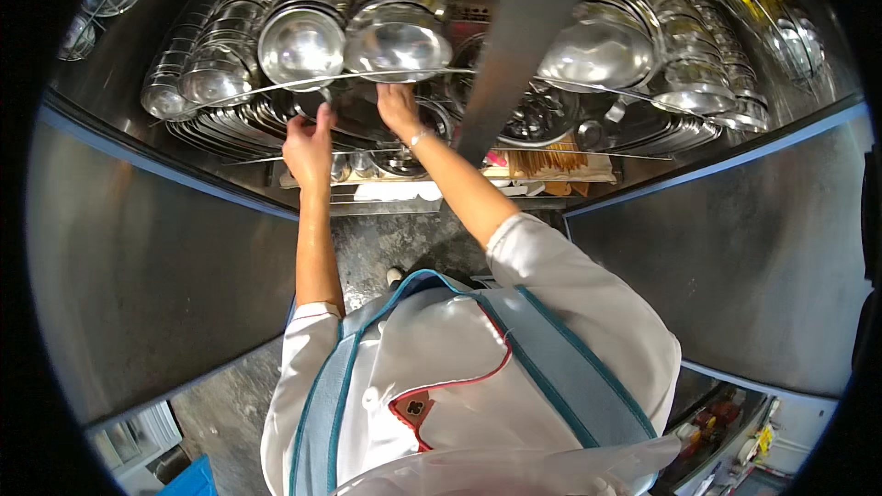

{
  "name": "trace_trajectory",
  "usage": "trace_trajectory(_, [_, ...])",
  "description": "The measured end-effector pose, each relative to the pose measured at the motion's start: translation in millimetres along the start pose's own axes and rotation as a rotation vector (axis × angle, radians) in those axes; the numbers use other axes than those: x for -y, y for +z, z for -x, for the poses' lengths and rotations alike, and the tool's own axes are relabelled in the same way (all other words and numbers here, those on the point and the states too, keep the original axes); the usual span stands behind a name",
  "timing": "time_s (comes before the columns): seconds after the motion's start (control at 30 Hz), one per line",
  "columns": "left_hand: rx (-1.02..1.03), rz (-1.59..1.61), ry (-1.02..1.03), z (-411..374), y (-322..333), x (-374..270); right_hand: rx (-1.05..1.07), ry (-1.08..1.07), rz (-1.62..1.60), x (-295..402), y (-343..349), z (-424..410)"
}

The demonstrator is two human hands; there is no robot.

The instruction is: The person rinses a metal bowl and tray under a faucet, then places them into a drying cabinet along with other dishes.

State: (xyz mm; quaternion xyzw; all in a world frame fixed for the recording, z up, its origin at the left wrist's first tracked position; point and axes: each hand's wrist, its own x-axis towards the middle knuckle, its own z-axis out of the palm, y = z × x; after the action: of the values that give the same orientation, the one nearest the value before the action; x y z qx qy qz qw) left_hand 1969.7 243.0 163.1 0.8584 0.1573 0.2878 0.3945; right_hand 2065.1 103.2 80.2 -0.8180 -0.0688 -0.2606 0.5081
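Observation:
A cabinet rack holds rows of nested stainless steel bowls, one row ending in a round bowl (pixel 302 48) and another in a wider bowl (pixel 397 45). Just below the round bowl is my left hand (pixel 309 145), its thumb and forefinger at a small metal handle (pixel 326 94); whether they grip it is unclear. My right hand (pixel 398 110) reaches up under the wider bowl, and its fingertips are hidden there. Behind and between the hands lies a dark, round metal item. Thin metal plates (pixel 234 127) stand on edge in a row to the left.
A blurred grey strap or bar (pixel 524 34) crosses the view. Open metal doors (pixel 165 255) (pixel 716 269) flank me. The wire shelf rail (pixel 275 86) runs before the bowls. Lower down are metal containers, wooden sticks (pixel 548 158) and white items. More bowls (pixel 599 52) fill the right side.

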Motion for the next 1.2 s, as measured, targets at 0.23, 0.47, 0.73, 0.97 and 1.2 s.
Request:
trace_trajectory(0.23, [0.02,-0.003,0.172,-36.0,19.1,39.6,0.277,0.108,0.375,-86.0,66.9,-26.9])
trace_trajectory(0.47, [-0.084,-0.124,0.538,-47.1,-2.2,25.7,0.364,0.118,-0.282,-47.2,144.9,18.9])
trace_trajectory(0.73, [0.051,-0.129,0.656,-26.6,19.2,-1.1,0.521,0.106,-0.302,-51.5,80.7,27.0])
trace_trajectory(0.97, [0.088,-0.114,0.479,-20.8,28.3,7.5,0.581,0.115,-0.361,-73.6,99.0,13.0])
trace_trajectory(1.2, [0.199,-0.165,0.341,-12.7,22.8,8.1,0.646,0.145,-0.424,-106.2,113.5,2.9])
